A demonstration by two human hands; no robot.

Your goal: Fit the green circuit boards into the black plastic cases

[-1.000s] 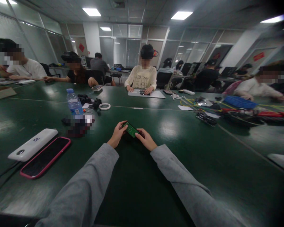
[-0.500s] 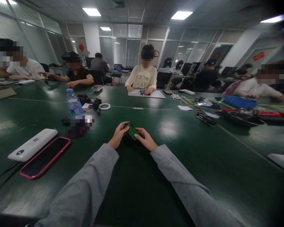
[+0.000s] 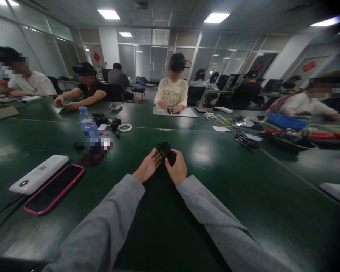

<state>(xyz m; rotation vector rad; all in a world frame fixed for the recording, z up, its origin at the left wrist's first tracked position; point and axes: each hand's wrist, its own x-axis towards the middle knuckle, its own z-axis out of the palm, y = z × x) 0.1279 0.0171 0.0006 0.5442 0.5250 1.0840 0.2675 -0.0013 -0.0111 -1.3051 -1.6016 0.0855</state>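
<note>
My right hand (image 3: 177,166) is closed around a dark box-like device (image 3: 167,150), thumb at its near side. The device is tilted above the green tabletop; its black side faces up, and a dull green face shows at its left edge. My left hand (image 3: 149,165) is just left of the device with fingers stretched out and apart, palm partly up. Its fingertips are close to the device's left edge; whether they touch it I cannot tell.
A white power bank (image 3: 41,173) and a pink-cased phone (image 3: 55,189) lie at left. Beyond them stand a water bottle (image 3: 88,122) and a roll of tape (image 3: 125,127). Cables and a blue tray (image 3: 286,124) sit at right. Several people sit around the table.
The device has been turned from its green circuit-board face to its black side. My left hand has let go and opened; my right hand now holds it alone, slightly further right.
</note>
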